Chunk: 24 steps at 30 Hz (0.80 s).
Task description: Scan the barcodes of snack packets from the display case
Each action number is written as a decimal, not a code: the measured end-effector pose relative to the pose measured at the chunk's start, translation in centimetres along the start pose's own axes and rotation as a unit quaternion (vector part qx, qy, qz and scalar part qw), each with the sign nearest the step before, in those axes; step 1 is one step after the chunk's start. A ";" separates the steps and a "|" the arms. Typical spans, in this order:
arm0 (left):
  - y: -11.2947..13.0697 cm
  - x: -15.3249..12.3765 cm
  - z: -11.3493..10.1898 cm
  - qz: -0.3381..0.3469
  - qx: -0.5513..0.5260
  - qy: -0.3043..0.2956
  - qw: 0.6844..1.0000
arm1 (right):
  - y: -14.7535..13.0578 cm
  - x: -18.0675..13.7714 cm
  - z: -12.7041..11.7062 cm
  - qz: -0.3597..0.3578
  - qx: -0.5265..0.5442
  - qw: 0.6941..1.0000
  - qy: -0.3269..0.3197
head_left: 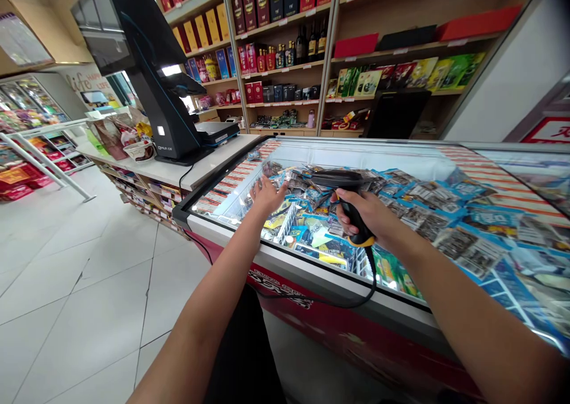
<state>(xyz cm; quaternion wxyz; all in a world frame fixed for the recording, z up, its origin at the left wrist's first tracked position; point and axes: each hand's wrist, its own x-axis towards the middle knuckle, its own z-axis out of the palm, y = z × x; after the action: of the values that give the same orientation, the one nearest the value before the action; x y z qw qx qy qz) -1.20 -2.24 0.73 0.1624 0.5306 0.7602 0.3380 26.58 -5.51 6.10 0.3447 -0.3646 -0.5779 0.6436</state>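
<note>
1. The right hand [363, 214] is closed around the grip of a black-and-yellow handheld scanner [337, 180], a finger near its trigger.
2. The left hand [268, 195] is wide, fingers spread, palm down, reaching over the left part of a chest freezer [307, 267]. Whether it touches anything there, I cannot tell.
3. The scanner is above the freezer, to the right of the left hand, its head pointing left toward that hand.
4. A black cable [373, 276] drops from the scanner's grip, loops over the freezer's front edge and runs left across the red front panel.
5. Blue-edged packets [430, 195] lie heaped behind and to the right of the scanner; I cannot tell whether they lie on the glass or under it. Nearer the front, a white wire divider [287, 223] stands among yellow, blue and green packs.
6. Left of the freezer, a pale counter [164, 175] carries a black checkout terminal [154, 83], with a bowl [139, 150] just beside its base.
7. Behind, wall shelves [327, 54] hold bottles [312, 42], red and dark boxes and bagged goods. A black chair [396, 113] stands before them.
8. Pale floor tiles [111, 273] spread at the left.
</note>
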 end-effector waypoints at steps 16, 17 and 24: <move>-6.3 13.3 -5.5 0.041 0.272 0.028 0.961 | 0.5 0.2 0.3 0.011 0.013 1.000 -0.005; -6.6 14.1 -5.5 0.056 0.279 0.013 0.958 | 0.7 0.2 0.2 0.014 0.014 1.000 -0.006; -6.4 17.9 -4.4 0.064 0.270 -0.013 0.961 | 1.9 0.5 -0.6 0.016 -0.003 1.000 -0.016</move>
<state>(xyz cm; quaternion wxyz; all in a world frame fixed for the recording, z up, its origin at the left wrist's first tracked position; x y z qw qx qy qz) -15.26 11.33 1.50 0.0012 0.6068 0.7853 0.1225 26.81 -4.95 4.12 0.3240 -0.3644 -0.5796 0.6529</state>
